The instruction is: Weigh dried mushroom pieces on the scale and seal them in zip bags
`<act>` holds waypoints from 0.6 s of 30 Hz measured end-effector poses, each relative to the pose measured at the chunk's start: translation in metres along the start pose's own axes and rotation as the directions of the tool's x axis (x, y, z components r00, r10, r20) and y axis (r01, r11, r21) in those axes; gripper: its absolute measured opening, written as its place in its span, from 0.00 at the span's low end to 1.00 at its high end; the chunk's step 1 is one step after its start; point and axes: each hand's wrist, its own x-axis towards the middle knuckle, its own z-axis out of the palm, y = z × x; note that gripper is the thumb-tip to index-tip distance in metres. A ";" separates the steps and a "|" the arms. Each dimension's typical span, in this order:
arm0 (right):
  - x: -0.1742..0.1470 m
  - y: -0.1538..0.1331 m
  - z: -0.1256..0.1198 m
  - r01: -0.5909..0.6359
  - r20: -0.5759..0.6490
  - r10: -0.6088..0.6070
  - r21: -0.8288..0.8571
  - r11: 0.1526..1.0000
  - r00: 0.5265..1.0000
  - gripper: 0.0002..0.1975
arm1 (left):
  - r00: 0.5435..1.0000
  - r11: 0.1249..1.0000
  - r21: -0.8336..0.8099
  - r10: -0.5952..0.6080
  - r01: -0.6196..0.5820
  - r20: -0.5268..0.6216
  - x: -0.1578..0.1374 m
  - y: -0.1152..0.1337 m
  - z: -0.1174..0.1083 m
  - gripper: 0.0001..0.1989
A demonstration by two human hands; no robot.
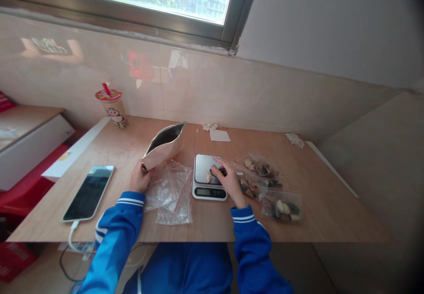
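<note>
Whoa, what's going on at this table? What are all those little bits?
The person's left hand grips a light-brown open-topped pouch. The right hand is over a white digital scale with a silver plate, its fingers at small pale and dark pieces; what those are, I can't tell. Clear zip bags holding similar pieces lie to the right, and clear plastic bags with red strips lie between the pouch and scale.

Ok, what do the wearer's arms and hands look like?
Left hand and right hand: bare, no gloves. Left sleeve and right sleeve: long, bright blue, white stripes ringing each near the wrist. More white marking up the left sleeve's outer side.
</note>
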 end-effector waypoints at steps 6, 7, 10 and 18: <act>0.038 -0.005 0.022 0.008 0.041 -0.010 0.038 0.999 0.999 0.16 | 1.000 1.000 -0.029 0.003 -0.002 0.010 0.000 0.002 -0.001 0.19; 0.042 -0.006 0.026 0.042 0.076 -0.043 0.007 0.999 0.996 0.16 | 1.000 1.000 -0.030 0.001 -0.001 0.006 0.000 0.002 -0.001 0.19; 0.047 -0.005 0.033 0.116 0.152 -0.103 -0.076 0.990 0.983 0.17 | 1.000 1.000 -0.021 -0.010 0.010 -0.003 0.000 0.002 -0.001 0.18; 0.049 0.005 0.026 0.045 0.058 -0.044 -0.031 0.998 0.997 0.22 | 1.000 1.000 -0.029 -0.003 0.002 -0.014 0.001 -0.002 0.000 0.19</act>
